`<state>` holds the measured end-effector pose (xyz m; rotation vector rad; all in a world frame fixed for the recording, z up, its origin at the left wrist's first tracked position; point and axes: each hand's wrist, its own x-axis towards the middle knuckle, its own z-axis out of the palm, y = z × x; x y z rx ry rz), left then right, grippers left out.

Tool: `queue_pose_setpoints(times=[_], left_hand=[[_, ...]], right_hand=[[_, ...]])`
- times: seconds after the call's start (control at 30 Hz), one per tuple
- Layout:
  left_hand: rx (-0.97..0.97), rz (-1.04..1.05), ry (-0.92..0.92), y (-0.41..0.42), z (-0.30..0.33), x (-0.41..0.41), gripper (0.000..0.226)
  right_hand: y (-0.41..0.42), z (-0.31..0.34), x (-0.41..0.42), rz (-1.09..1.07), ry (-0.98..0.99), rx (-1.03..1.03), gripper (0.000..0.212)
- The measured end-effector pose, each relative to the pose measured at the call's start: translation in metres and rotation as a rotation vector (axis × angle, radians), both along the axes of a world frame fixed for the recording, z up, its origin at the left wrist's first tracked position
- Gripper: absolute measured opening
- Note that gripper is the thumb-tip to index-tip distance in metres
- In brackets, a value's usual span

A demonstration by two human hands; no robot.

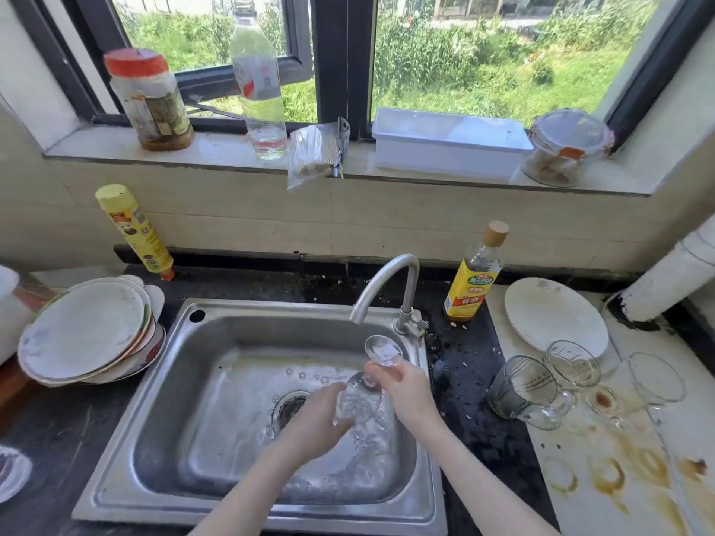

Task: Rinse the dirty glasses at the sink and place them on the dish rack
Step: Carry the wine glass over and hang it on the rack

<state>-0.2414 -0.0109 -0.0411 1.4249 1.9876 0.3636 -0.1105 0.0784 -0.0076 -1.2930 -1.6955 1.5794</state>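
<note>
Over the steel sink [185, 384], the right hand [406, 388] grips the stem of an upturned wine glass [361, 396], foot up near the tap [387, 288]; the left hand [317, 419] cups its bowl, water splashing below. Right of the basin, dirty glasses [541, 384] crowd a stained counter [603, 477] beside a white plate [549, 311]; stacked plates [85, 330] sit left.

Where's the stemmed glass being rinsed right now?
Head view: the stemmed glass is over the sink, right of centre below the tap, foot up, held by the right hand with the left hand at its bowl.
</note>
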Motion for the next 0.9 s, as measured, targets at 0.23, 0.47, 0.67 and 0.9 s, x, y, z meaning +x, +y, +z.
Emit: queue_pose_setpoints(times=[0.23, 0.47, 0.67, 0.9], left_hand=[[-0.063, -0.244, 0.380, -0.034, 0.018, -0.011, 0.062], [0.167, -0.293, 0.494, -0.056, 0.076, -0.038, 0.065], [0.470, -0.495, 0.566, -0.075, 0.134, -0.034, 0.065], [0.635, -0.757, 0.454, -0.132, 0.184, 0.037, 0.087]], right_hand=[[-0.025, 0.003, 0.010, 0.036, -0.189, 0.114, 0.003], [-0.053, 0.064, 0.017, -0.141, -0.116, 0.297, 0.011], [-0.115, 0.144, 0.050, -0.245, -0.060, 0.427, 0.016], [-0.231, 0.179, 0.125, -0.504, -0.124, 0.465, 0.019]])
